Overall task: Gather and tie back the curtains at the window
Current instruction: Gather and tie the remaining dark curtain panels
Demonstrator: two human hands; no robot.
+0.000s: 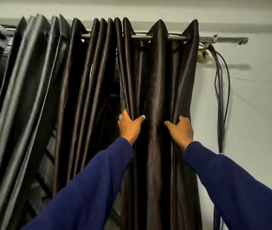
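Dark brown satin curtains hang in deep folds from a grey rod point(173, 37). The right curtain panel point(158, 77) is bunched near the rod's right end. My left hand point(129, 125) grips that panel's left folds, fingers tucked behind the cloth and thumb in front. My right hand point(180, 129) grips the folds at the panel's right edge in the same way. Both arms wear blue sleeves. The left curtain panel point(48, 97) hangs slanted and gathered to the left.
A bundle of black cables point(221, 97) hangs down the pale wall right of the curtain, from a bracket point(212, 41) at the rod's end. Dark window bars point(113, 90) show through the gap between the panels.
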